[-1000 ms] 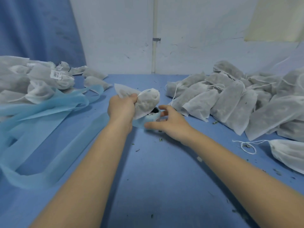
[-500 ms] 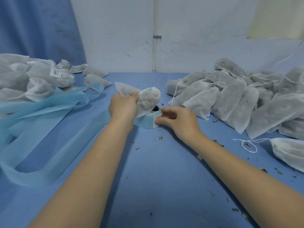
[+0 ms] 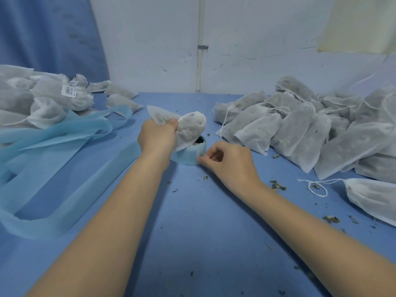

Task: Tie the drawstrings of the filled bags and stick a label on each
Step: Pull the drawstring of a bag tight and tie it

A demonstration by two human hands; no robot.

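My left hand (image 3: 157, 137) grips a filled white fabric bag (image 3: 189, 128) at its gathered neck, holding it just above the table centre. Under the bag sits a light blue label roll (image 3: 188, 154). My right hand (image 3: 227, 161) is at the roll's right side, thumb and fingers curled and pinching at its edge; what it pinches is too small to make out. A pile of filled white bags (image 3: 304, 129) with loose drawstrings lies to the right. Bags carrying barcode labels (image 3: 53, 97) are heaped at the left.
A long strip of light blue backing tape (image 3: 53, 142) loops over the left half of the blue table (image 3: 192, 221). One more filled bag (image 3: 372, 198) with a coiled string lies near the right edge. Dried leaf crumbs are scattered around. A white wall stands behind.
My right hand moved from hovering open by the roll to pinching at its right edge. The left hand kept hold of the bag, nearly still.
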